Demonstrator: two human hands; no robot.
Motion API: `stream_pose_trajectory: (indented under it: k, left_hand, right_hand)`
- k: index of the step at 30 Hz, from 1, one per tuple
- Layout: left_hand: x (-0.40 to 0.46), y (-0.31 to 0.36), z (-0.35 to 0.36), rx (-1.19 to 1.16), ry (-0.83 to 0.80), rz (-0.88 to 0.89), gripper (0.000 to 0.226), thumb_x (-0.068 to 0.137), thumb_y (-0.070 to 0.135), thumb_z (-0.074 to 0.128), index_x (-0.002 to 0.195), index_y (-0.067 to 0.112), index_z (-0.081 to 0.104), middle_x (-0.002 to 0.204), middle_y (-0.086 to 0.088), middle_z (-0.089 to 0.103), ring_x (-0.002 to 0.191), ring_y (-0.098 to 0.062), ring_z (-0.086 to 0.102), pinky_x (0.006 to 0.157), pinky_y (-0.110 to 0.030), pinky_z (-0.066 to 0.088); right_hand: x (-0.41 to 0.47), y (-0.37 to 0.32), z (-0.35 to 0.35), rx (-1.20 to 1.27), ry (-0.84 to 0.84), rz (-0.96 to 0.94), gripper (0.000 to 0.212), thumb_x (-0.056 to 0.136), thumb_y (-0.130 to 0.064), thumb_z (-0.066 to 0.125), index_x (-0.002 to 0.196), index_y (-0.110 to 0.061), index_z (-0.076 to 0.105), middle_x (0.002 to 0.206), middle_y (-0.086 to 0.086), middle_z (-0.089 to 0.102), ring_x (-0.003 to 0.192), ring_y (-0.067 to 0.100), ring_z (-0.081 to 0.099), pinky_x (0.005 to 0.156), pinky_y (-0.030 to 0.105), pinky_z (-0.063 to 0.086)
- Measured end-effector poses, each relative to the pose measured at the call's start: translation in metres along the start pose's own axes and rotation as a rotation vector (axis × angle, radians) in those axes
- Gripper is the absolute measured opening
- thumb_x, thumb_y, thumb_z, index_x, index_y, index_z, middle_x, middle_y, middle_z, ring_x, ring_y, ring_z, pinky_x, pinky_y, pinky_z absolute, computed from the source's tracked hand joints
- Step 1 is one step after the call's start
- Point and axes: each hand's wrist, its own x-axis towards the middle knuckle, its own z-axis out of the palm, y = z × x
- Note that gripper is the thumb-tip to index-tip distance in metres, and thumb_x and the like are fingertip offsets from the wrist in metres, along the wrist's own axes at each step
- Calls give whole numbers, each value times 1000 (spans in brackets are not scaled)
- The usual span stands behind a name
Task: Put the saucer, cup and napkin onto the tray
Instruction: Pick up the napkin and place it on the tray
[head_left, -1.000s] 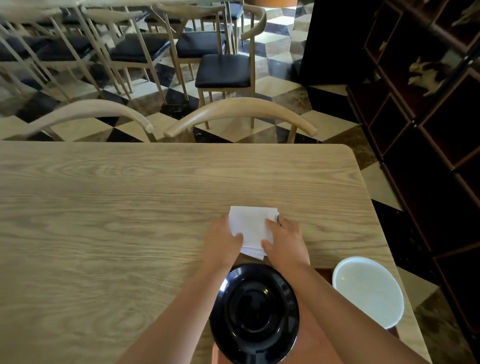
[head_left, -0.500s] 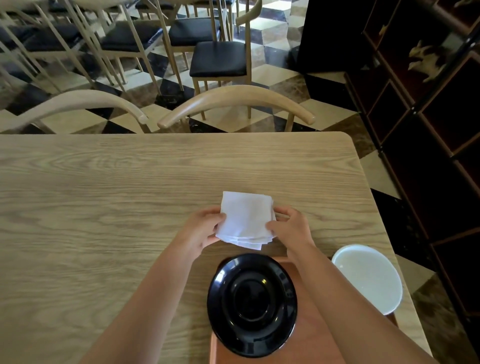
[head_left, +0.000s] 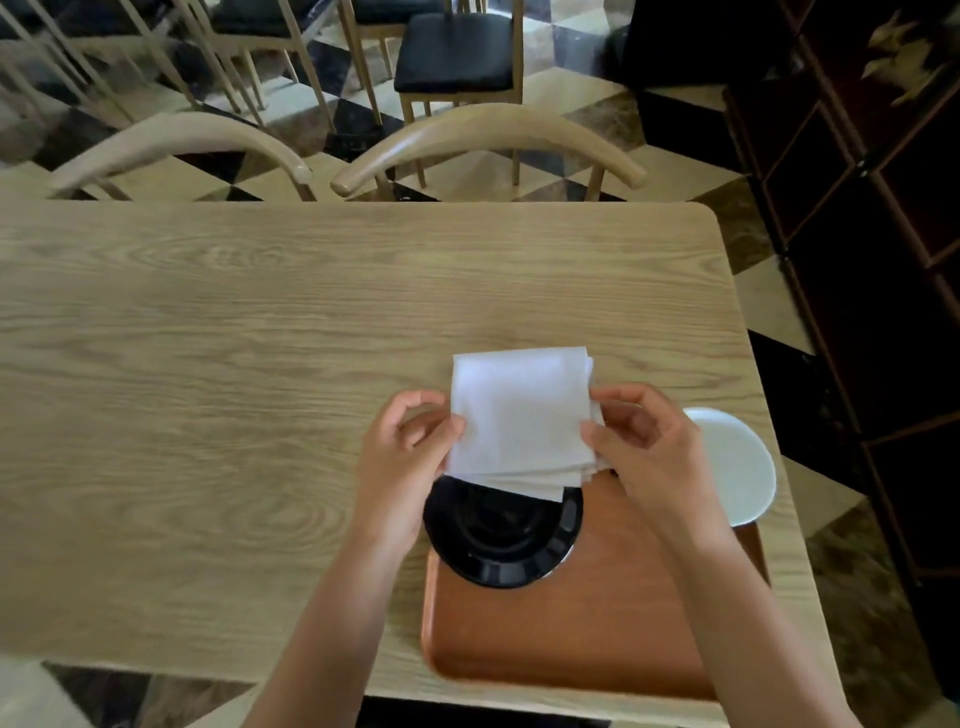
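Note:
A folded white napkin (head_left: 519, 415) is held in the air between both my hands, above the far edge of the tray. My left hand (head_left: 402, 447) pinches its left edge and my right hand (head_left: 641, 441) pinches its right edge. Below it lies an orange-brown tray (head_left: 571, 634) at the table's near right corner. A black round dish (head_left: 501, 540) rests on the tray's far left corner, partly overhanging it and partly hidden by the napkin. A white round dish (head_left: 737, 467) sits at the tray's far right corner, behind my right wrist.
The wooden table (head_left: 234, 389) stretches wide to the left. Two curved-back chairs (head_left: 483, 135) stand at its far edge, with more chairs behind. A dark shelf unit (head_left: 883, 260) stands to the right of the table.
Both hands lifted the napkin off the table and brought it toward me, over the black dish. The view shifted so that more of the tray shows.

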Motion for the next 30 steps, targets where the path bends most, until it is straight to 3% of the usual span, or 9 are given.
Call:
stream_pose_trajectory:
  k: [4,7,13,18,21,24,30]
  left_hand:
    - [-43,-15,11,39,-93,-13,24,84,-2,60,83,22,59,68,7,68,60,-9,55,57,-22,43]
    - [-72,-23,18,65,-195,-35,27,82,-5,61,91,20,58,85,3,72,77,-9,66,61,-21,49]
    - [-120,-47,50,348,-281,129,18,80,1,65,82,19,67,80,10,70,70,-1,63,64,-12,45]
    - [-129,-86,69,477,-343,63,31,79,0,64,94,27,66,103,12,67,97,-1,62,78,-14,49]
    - [-130,-99,74,573,-343,100,37,79,-1,63,106,24,64,109,13,62,103,2,57,78,-8,47]
    - [-129,-107,76,658,-339,196,38,79,-1,64,113,16,62,110,8,60,104,-7,58,84,-18,51]
    - [-130,-119,75,738,-364,278,41,79,-3,65,117,10,61,114,-2,59,107,-17,58,84,-32,55]
  right_hand:
    - [-41,14,-30,-40,22,-1,27,79,6,64,87,-20,63,82,-6,69,77,5,66,68,16,51]
    - [-70,25,-58,-106,40,20,23,79,6,65,79,-17,62,70,-11,66,70,3,61,64,13,50]
    - [-114,40,-108,-188,113,105,28,79,3,65,77,-24,69,76,-4,69,72,2,64,59,16,54]
    - [-117,71,-130,-370,76,210,33,79,-4,67,85,-37,65,94,-17,65,87,3,63,74,24,56]
    - [-115,82,-133,-457,25,214,36,79,-7,67,94,-40,61,100,-20,59,89,-1,58,76,16,50]
    - [-111,90,-130,-580,-5,144,38,80,-5,67,110,-28,62,106,-19,51,89,3,53,75,9,42]
    - [-115,102,-131,-759,-22,12,39,80,-3,64,117,-17,62,117,-8,54,102,3,46,89,14,36]
